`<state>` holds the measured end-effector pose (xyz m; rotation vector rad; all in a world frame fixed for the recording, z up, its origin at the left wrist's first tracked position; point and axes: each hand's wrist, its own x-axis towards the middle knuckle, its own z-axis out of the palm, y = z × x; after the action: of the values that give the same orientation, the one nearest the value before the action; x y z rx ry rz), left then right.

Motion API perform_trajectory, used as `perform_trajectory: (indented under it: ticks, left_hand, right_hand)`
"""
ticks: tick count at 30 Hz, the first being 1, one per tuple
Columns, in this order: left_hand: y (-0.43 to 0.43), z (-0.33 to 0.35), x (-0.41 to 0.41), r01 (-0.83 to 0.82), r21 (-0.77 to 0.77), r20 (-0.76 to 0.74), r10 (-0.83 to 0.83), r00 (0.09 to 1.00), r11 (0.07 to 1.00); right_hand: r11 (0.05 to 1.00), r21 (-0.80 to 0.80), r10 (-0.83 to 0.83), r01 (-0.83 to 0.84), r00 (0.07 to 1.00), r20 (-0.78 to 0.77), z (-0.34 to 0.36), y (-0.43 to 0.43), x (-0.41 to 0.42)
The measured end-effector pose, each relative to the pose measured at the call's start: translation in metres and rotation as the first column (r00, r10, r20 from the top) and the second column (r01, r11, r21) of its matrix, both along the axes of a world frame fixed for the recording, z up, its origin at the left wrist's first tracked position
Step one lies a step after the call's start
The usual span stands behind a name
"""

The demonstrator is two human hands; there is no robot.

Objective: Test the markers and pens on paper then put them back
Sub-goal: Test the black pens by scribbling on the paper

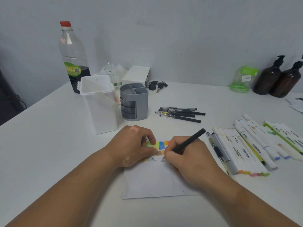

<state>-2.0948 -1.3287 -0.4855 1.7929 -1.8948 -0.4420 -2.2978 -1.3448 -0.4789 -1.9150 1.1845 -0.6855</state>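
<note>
Scribbling away: the right hand (188, 158) pinches a black pen (185, 145) between thumb and fingers, barrel slanting up to the right, tip down on the white paper (155, 181) at the near middle of the tabletop (49, 145). Just left of the nib sits a small black zigzag (154, 159), and above it runs a band of colour swatches (161, 143) in green, yellow, blue and orange.

The left hand (136, 145) steadies the sheet. Its fingers are bent, tips pressing on the paper's upper left part, and it grips nothing.

To the right of the paper lie 2 pens (219, 149), then a long row of white markers (242, 149) side by side with their coloured ends toward the camera. More markers trail off at the right edge. Further back a cluster of black pens (180, 113) lies loose, touching one another.

Behind the left hand stands a grey desk organiser (133, 100), its top compartments showing no pens, next to a tall white container (98, 102). Along the wall are a red-capped bottle (73, 58) with dark liquid, a white box (136, 74), keys (157, 86), a green-and-clear plastic bottle (242, 79) and 2 amber pump bottles (268, 79).
</note>
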Motion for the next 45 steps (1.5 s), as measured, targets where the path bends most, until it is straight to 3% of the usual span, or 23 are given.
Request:
perform_trajectory:
  ticks: [5, 7, 10, 15, 24, 31, 40, 45]
  left_hand:
    - [0.003, 0.003, -0.003, -0.032, -0.009, -0.024, 0.032, 0.999, 0.999]
    - [0.003, 0.007, -0.002, -0.071, 0.003, -0.195, 0.071, 0.978, 0.997]
    - [0.004, 0.013, -0.002, -0.092, 0.045, -0.448, 0.103, 0.888, 0.995]
    - [0.006, 0.014, -0.009, -0.034, -0.017, -0.527, 0.020, 0.850, 0.999]
    - [0.007, 0.014, -0.016, -0.016, -0.014, -0.612, 0.004, 0.791, 1.000]
    - [0.014, 0.019, -0.029, 0.015, -0.058, -0.652, -0.050, 0.756, 0.998]
    - [0.016, 0.022, -0.029, -0.036, -0.132, -0.668, -0.062, 0.742, 0.991]
    - [0.019, 0.028, -0.035, -0.063, -0.099, -0.690, -0.023, 0.723, 0.993]
  right_hand:
    - [0.999, -0.007, -0.053, 0.053, 0.999, -0.005, 0.002, -0.003, -0.006]
    - [0.989, 0.067, -0.144, 0.133, 0.970, 0.193, 0.004, -0.008, -0.012]
    - [0.976, 0.183, -0.197, 0.119, 0.842, 0.502, 0.012, -0.016, -0.019]
    - [0.953, 0.298, -0.189, -0.058, 0.654, 0.733, 0.020, -0.019, -0.022]
    - [0.962, 0.256, -0.122, -0.094, 0.689, 0.714, 0.016, -0.021, -0.023]
    - [0.973, 0.186, -0.012, -0.133, 0.782, 0.624, 0.007, -0.017, -0.021]
    - [0.961, 0.228, -0.029, -0.155, 0.765, 0.644, 0.008, -0.016, -0.020]
    - [0.966, 0.230, -0.050, -0.114, 0.795, 0.604, 0.017, -0.009, -0.021]
